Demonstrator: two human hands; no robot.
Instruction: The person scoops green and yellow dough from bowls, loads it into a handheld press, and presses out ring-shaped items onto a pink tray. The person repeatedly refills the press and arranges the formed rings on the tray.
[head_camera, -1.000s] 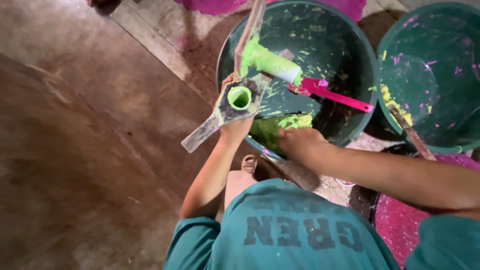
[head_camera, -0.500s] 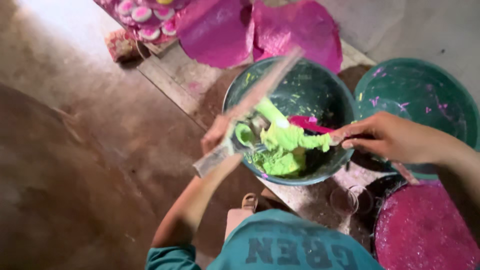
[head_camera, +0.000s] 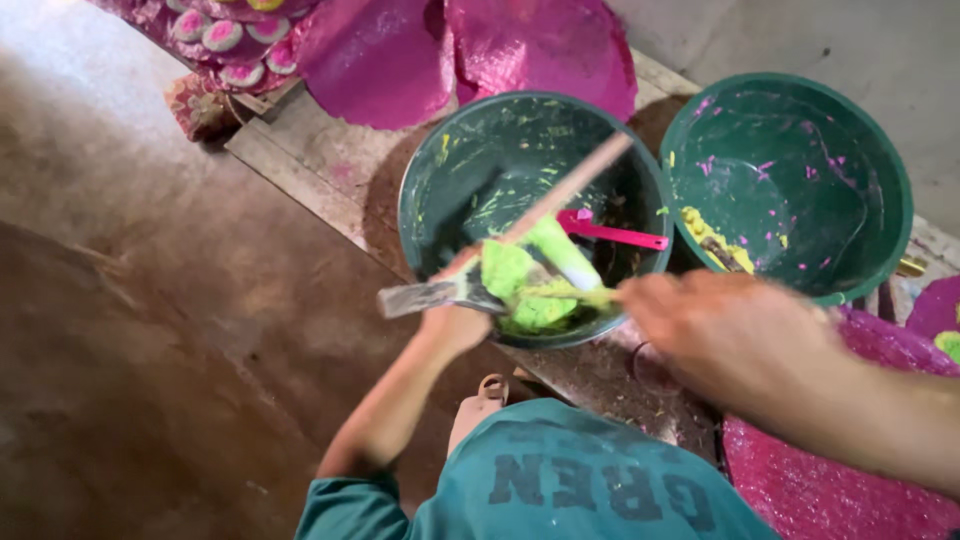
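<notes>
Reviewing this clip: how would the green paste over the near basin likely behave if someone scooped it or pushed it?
The green paste probably handles soft and sticky: it clings in lumps to the flat tool in the left hand. It likely smears rather than pours, judging by streaks on the basin wall. The blurred right hand shows no more.

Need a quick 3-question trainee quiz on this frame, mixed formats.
1. True or false: the pink tool lies in the right basin.
2. The paste on the metal tool in the left hand is: A pink, B green, C white.
3. Which hand is motion-blurred?

Key: 1 false, it lies in the left basin. 2 B. 3 the right hand.
</notes>
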